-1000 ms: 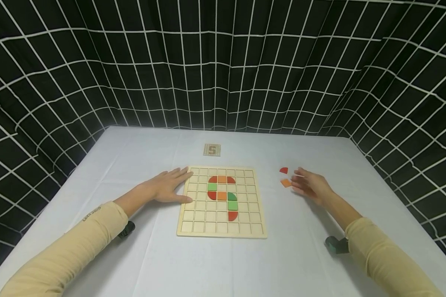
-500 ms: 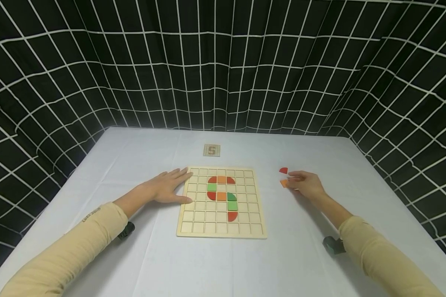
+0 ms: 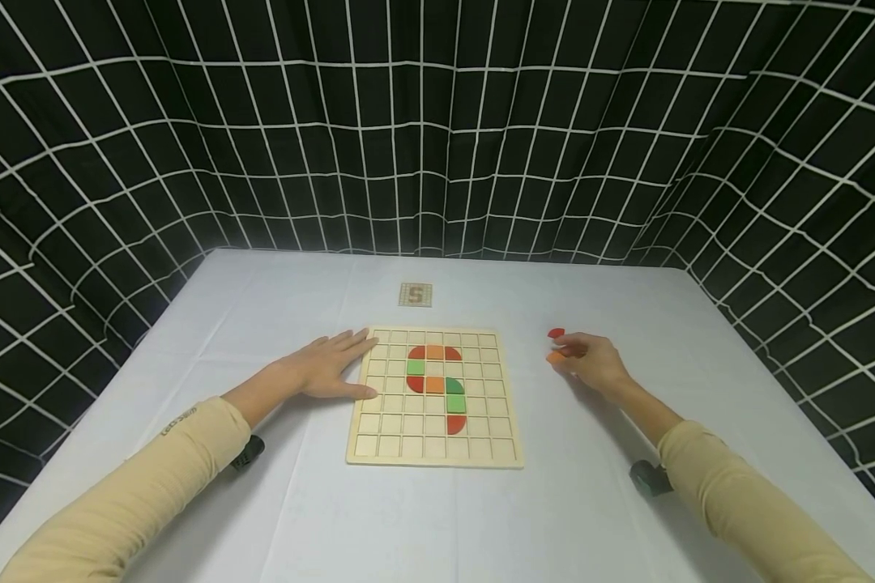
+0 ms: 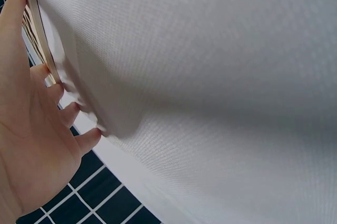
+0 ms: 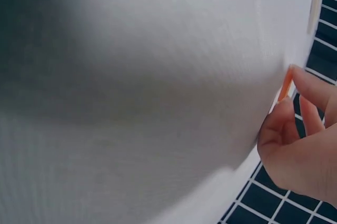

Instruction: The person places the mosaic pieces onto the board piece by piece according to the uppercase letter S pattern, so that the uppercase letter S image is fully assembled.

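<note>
My left hand (image 3: 328, 366) lies spread at the left edge of a wooden grid board (image 3: 403, 445), thumb and fingertips on its rim. Red, orange and green tiles sit in the board's cells in a curving shape, among them an orange square (image 3: 434, 385) and a light green square (image 3: 455, 403). To the right of the board, my right hand (image 3: 593, 362) pinches an orange tile (image 5: 286, 83) between thumb and finger; the right wrist view shows it tipped on edge. Just beyond those fingers lies a red quarter-round tile (image 3: 556, 333), partly hidden by them.
A small pattern card (image 3: 416, 295) with an S-like figure lies behind the board. White cloth (image 3: 292, 518) covers the table. Black curtain (image 3: 437, 146) with a white grid stands along the back and sides. Dark wrist devices show under both sleeves.
My right hand has moved slightly left, closed its thumb and finger on the orange tile and tilted it up. The left hand and board have stayed put.
</note>
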{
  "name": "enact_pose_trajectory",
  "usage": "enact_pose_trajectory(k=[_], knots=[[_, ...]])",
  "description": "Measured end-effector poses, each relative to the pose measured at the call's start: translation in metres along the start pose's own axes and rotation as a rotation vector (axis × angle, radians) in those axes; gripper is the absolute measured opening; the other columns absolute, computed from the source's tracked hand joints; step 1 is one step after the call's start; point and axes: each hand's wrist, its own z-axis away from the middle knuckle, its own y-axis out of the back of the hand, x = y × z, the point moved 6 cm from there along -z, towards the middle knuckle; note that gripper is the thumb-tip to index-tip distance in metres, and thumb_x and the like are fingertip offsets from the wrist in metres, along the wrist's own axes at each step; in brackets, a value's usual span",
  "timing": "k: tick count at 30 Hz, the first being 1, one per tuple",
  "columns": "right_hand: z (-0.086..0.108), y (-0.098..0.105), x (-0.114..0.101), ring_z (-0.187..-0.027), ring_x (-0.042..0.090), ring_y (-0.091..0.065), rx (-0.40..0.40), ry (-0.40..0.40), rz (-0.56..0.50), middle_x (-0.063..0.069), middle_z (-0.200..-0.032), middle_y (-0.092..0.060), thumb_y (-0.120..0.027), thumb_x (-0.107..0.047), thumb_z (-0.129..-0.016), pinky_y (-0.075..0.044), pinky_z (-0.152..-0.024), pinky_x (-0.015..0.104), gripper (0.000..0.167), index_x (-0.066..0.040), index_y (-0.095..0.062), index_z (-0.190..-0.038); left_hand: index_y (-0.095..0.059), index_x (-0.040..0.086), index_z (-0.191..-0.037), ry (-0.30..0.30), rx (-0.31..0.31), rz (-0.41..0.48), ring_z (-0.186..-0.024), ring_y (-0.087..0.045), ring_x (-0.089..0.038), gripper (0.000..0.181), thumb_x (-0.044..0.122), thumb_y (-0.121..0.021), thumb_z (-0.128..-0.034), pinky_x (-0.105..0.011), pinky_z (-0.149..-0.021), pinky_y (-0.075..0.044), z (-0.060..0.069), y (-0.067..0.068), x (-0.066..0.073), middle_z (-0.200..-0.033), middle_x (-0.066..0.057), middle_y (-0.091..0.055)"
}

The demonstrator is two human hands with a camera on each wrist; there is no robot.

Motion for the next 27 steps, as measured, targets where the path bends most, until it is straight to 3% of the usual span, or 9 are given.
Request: enact_pose_trajectory(k=[10,20,27], knots=[[-0.0047,-0.0019,-0.0032,-0.094,0.030,-0.055,-0.049,0.033,0.063,0.023,-0.111,-0.062,-0.071,0.005,-0.081,-0.051,-0.064,0.023,0.043,0.003,-0.059,-0.123,-0.017,0.013,-0.154,-0.006,0.004,0.005,-0.142,-0.012,-0.036,0.097,0.072,-0.048,-0.0838,-0.058,-0.110,-0.014,0.0002,0.0009,0.0007,-0.158,-0.012,-0.010],[-0.0080,-0.0036,-0.0067,-0.085,0.028,-0.054,-0.075,0.106,0.114,0.023,-0.108,-0.062,-0.070,0.006,-0.080,-0.049,-0.059,0.024,0.041,0.005,-0.061,-0.120,-0.017,0.013,-0.154,-0.010,0.007,-0.005,-0.142,-0.012,-0.036,0.097,0.073,-0.047,-0.0838,-0.058,-0.110,-0.015,-0.0002,-0.0001,-0.0001,-0.158,-0.012,-0.010],[-0.0078,-0.0033,-0.0062,-0.081,0.023,-0.057,-0.058,0.083,0.063,0.021,-0.110,-0.062,-0.070,-0.003,-0.085,-0.051,-0.058,0.024,0.034,0.004,-0.063,-0.118,-0.017,0.012,-0.154,-0.012,0.010,-0.001,-0.142,-0.012,-0.036,0.098,0.073,-0.047,-0.0835,-0.058,-0.110,-0.014,-0.0004,0.0003,-0.0010,-0.158,-0.012,-0.010]])
